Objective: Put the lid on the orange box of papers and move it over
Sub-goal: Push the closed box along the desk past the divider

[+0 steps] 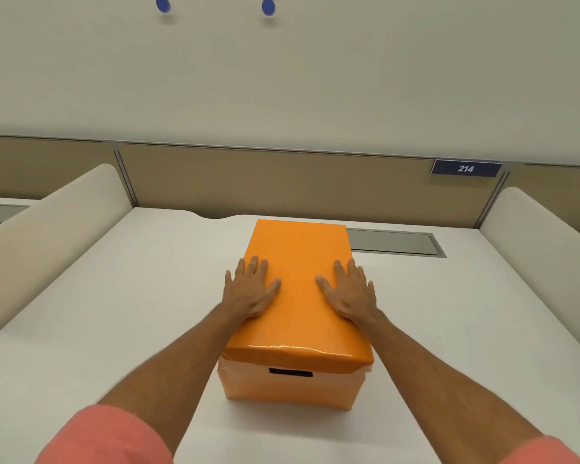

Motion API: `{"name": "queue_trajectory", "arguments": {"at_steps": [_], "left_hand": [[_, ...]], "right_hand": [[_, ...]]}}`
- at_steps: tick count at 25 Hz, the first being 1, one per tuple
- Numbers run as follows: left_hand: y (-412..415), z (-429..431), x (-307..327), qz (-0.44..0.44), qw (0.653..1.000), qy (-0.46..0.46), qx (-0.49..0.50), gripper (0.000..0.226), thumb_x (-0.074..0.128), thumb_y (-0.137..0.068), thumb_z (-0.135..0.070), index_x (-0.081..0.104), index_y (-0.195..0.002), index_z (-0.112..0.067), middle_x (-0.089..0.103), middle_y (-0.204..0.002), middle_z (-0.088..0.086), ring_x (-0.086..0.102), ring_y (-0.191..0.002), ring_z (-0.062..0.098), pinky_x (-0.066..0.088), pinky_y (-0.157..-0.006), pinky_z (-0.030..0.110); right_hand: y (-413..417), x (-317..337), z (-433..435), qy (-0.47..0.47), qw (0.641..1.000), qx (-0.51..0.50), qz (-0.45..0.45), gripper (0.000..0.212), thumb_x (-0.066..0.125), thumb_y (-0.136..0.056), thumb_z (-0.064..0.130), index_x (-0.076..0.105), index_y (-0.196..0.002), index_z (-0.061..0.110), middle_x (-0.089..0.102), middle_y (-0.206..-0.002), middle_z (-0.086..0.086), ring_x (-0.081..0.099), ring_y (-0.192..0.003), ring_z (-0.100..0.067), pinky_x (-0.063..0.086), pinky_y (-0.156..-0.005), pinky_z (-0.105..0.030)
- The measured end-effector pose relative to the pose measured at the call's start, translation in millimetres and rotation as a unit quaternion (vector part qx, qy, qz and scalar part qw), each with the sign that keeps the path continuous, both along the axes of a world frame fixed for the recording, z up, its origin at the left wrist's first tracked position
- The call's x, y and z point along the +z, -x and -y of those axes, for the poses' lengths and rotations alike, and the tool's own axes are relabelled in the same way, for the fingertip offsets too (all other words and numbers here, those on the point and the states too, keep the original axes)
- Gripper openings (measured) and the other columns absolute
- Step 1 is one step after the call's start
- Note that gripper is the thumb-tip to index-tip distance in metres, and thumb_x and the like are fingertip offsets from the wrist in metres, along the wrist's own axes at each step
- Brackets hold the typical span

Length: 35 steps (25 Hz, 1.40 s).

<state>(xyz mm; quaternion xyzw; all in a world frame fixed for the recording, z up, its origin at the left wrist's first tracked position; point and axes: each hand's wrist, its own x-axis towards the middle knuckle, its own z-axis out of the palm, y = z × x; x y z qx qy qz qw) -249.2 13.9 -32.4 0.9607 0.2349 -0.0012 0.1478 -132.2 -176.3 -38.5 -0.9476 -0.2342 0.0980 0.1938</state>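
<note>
An orange box [292,385] stands in the middle of the white desk [121,313], its narrow end with a dark handle slot facing me. The orange lid [298,296] sits on top of it and covers the papers, which are hidden. My left hand [250,289] lies flat on the lid's left side, fingers spread and straight. My right hand [349,291] lies flat on the lid's right side in the same way. Both hands press down on the lid.
Cream dividers rise at the desk's left [47,229] and right [543,242]. A tan back panel [282,182] carries a blue sign reading 214 [466,168]. A grey cable hatch [395,242] lies flush in the desk behind the box on the right.
</note>
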Motion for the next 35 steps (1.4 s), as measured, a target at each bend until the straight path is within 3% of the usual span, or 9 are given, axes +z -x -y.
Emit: {"name": "queue_trajectory", "arguments": {"at_steps": [9, 13, 19, 22, 24, 29, 35], "left_hand": [[13, 3, -14, 0.014, 1.000, -0.004, 0.006, 0.077, 0.022, -0.091, -0.066, 0.001, -0.153, -0.026, -0.003, -0.164, 0.000, -0.006, -0.150, 0.026, 0.008, -0.120, 0.056], [15, 4, -25, 0.021, 1.000, -0.003, 0.014, 0.077, 0.022, -0.090, -0.068, 0.001, -0.153, -0.028, -0.002, -0.164, -0.002, -0.005, -0.150, 0.025, 0.017, -0.117, 0.056], [-2, -8, -6, 0.056, 0.997, -0.047, -0.026, 0.067, 0.035, -0.090, -0.061, 0.031, -0.140, -0.018, 0.027, -0.155, 0.009, 0.023, -0.142, 0.030, 0.018, -0.116, 0.054], [-12, -17, -3, 0.009, 0.999, -0.023, -0.046, 0.080, 0.033, -0.092, -0.061, 0.010, -0.152, -0.013, 0.003, -0.163, 0.009, 0.003, -0.150, 0.027, 0.005, -0.121, 0.050], [-15, -20, -7, -0.014, 0.998, -0.007, -0.055, 0.083, 0.031, -0.093, -0.060, -0.002, -0.153, -0.013, -0.006, -0.163, 0.007, -0.005, -0.151, 0.023, 0.001, -0.122, 0.049], [-12, -20, -16, 0.024, 0.999, 0.009, -0.043, 0.082, 0.032, -0.091, -0.059, 0.000, -0.153, -0.015, -0.004, -0.164, 0.003, -0.005, -0.151, 0.019, 0.002, -0.122, 0.049], [-12, -18, -18, 0.030, 0.999, 0.004, -0.045, 0.084, 0.031, -0.091, -0.062, -0.001, -0.153, -0.016, -0.005, -0.164, 0.002, -0.007, -0.150, 0.020, 0.003, -0.121, 0.051]], "right_hand": [[11, -9, 1, 0.003, 1.000, 0.000, 0.016, 0.080, 0.028, -0.092, 0.065, 0.003, -0.154, 0.021, -0.004, -0.164, -0.008, 0.001, -0.151, -0.032, 0.022, -0.116, -0.056], [13, -17, 0, 0.012, 1.000, 0.000, 0.023, 0.080, 0.026, -0.092, 0.066, 0.001, -0.154, 0.022, -0.005, -0.164, -0.007, 0.001, -0.151, -0.031, 0.026, -0.115, -0.055], [1, -4, -5, 0.024, 0.998, 0.020, 0.055, 0.078, 0.032, -0.091, 0.063, 0.016, -0.151, 0.016, 0.002, -0.163, -0.014, 0.000, -0.151, -0.032, 0.005, -0.119, -0.056], [-9, 4, -9, 0.018, 0.999, 0.018, 0.028, 0.089, 0.031, -0.087, 0.071, 0.002, -0.154, 0.019, -0.008, -0.164, -0.009, -0.007, -0.151, -0.028, 0.001, -0.120, -0.054], [-14, 6, -10, 0.032, 0.999, 0.017, 0.001, 0.094, 0.029, -0.084, 0.077, 0.000, -0.154, 0.022, -0.009, -0.164, -0.006, -0.005, -0.151, -0.027, 0.006, -0.120, -0.054], [-13, -2, -15, 0.014, 1.000, -0.017, -0.018, 0.096, 0.036, -0.081, 0.078, 0.003, -0.154, 0.026, -0.006, -0.164, -0.001, 0.002, -0.151, -0.028, 0.026, -0.114, -0.056], [-12, -5, -17, 0.000, 0.999, -0.024, -0.026, 0.095, 0.037, -0.081, 0.078, 0.002, -0.154, 0.027, -0.009, -0.164, 0.001, -0.002, -0.151, -0.028, 0.025, -0.114, -0.058]]}}
